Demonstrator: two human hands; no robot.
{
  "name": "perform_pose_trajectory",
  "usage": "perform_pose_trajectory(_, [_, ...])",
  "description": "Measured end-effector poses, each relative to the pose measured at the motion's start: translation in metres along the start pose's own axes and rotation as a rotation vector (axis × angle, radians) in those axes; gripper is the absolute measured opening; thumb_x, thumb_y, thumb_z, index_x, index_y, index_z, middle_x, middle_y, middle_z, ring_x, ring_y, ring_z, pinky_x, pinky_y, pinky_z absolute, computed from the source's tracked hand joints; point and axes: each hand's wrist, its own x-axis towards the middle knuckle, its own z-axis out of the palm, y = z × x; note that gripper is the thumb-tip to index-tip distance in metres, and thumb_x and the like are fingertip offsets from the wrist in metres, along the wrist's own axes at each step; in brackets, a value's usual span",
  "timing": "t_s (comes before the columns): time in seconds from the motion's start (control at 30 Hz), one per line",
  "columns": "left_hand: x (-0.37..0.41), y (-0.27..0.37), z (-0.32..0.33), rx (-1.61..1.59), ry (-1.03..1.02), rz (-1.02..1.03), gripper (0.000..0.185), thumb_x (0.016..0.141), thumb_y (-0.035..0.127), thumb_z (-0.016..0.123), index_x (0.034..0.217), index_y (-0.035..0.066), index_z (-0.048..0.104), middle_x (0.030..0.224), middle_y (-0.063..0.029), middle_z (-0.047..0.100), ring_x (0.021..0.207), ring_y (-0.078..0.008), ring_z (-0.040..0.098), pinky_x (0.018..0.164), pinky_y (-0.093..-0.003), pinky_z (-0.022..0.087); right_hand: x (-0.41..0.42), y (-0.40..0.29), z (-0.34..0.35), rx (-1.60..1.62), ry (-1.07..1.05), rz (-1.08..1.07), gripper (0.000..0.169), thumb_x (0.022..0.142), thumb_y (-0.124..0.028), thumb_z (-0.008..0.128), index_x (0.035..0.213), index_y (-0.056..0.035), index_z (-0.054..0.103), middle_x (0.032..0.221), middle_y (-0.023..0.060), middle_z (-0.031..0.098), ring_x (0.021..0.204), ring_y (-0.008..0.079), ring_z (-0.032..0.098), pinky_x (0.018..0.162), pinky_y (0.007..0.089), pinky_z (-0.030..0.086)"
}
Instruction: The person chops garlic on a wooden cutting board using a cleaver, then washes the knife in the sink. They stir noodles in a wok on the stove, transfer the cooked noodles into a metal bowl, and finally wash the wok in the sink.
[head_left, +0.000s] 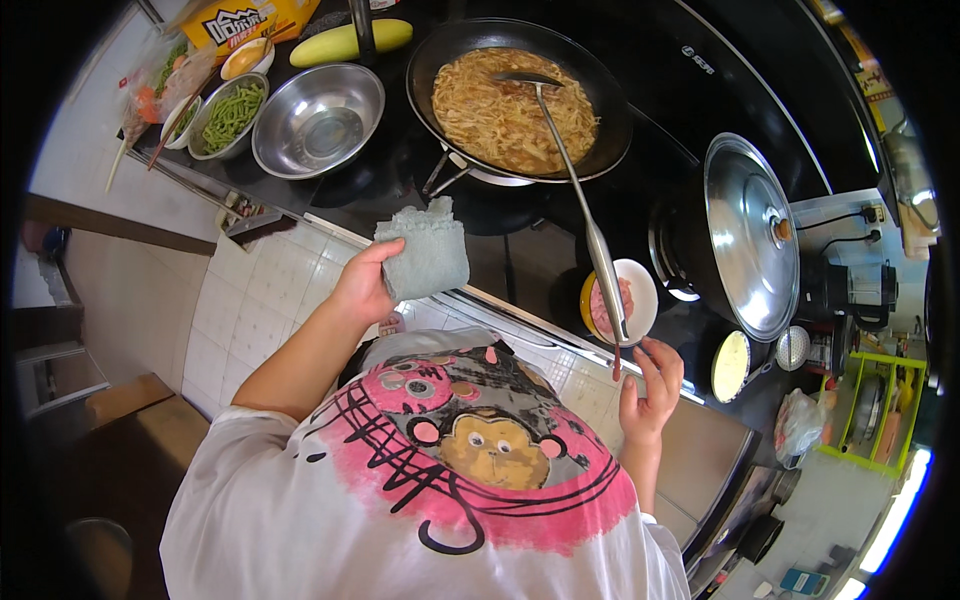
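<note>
My left hand (366, 283) grips a folded grey-green cloth (426, 251) in front of the counter's edge. With fingers apart and nothing held, my right hand (654, 390) is beside the handle end of a metal wok spatula (592, 232). A dark loop hangs from that handle. The spatula's head rests in a black wok (616, 139), amid shredded food in brown sauce (495, 112). Under the handle sits a yellow-and-white bowl (642, 296) with pink raw meat (624, 289) in it. Whether my right fingertips touch this bowl, I cannot tell.
Left of the wok are a steel basin (322, 124), a bowl of cut green beans (234, 116), smaller bowls and a pale green gourd (330, 46). A lidded pot (750, 240) stands to the right, near a small yellow pan (730, 367) and a green rack (870, 360).
</note>
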Motion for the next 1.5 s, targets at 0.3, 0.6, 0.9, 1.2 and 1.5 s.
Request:
perform_pose_trajectory(0.3, [-0.003,0.015,-0.002,-0.158,-0.15,-0.005,0.042,0.09,0.019,0.048,0.128,0.001,0.041,0.129,-0.0142,0.048,0.119,-0.029,0.046,0.103,-0.045,0.032,0.012,-0.016,-0.001,0.004,0.013,0.026,0.024,0.07,0.001,0.058,0.094,0.0013,0.06,0.1,0.0172,0.059,0.089,0.0321,0.056,0.074,0.0372,0.046])
perform_pose_trajectory(0.6, [0.019,0.049,0.043,-0.368,-0.55,-0.054,0.051,0.094,0.031,0.033,0.136,0.002,0.03,0.142,-0.0171,0.031,0.133,-0.0352,0.025,0.108,-0.0548,0.013,0.025,-0.029,0.001,0.026,0.025,0.019,0.02,0.073,0.003,0.057,0.093,0.0016,0.06,0.095,0.0161,0.06,0.085,0.0308,0.057,0.075,0.0369,0.046])
perform_pose_trajectory(0.9, [0.063,0.036,0.029,-0.403,-0.442,-0.132,0.038,0.087,0.017,0.051,0.121,0.002,0.045,0.127,-0.0175,0.047,0.12,-0.0333,0.043,0.102,-0.0484,0.034,0.018,-0.051,0.004,0.026,0.026,0.076,0.02,0.073,0.008,0.055,0.092,0.0016,0.06,0.093,0.0152,0.061,0.081,0.0292,0.058,0.072,0.0359,0.046])
perform_pose_trajectory(1.2, [0.062,0.053,0.073,-0.093,-0.102,-0.351,0.038,0.081,0.021,0.065,0.114,0.005,0.052,0.115,-0.0135,0.056,0.106,-0.0312,0.054,0.088,-0.0463,0.046,0.035,-0.076,0.008,-0.07,0.048,0.107,0.022,0.071,0.008,0.057,0.092,0.0015,0.061,0.089,0.0141,0.061,0.079,0.029,0.058,0.071,0.0348,0.046])
perform_pose_trajectory(1.5, [0.098,0.068,0.065,-0.042,-0.435,-0.691,0.031,0.086,0.016,0.051,0.113,0.001,0.052,0.107,-0.0179,0.06,0.096,-0.0314,0.061,0.082,-0.0436,0.051,0.097,-0.086,0.023,-0.198,0.011,0.185,0.024,0.074,-0.002,0.064,0.098,-0.0002,0.061,0.095,0.0148,0.06,0.084,0.0315,0.057,0.074,0.0369,0.047])
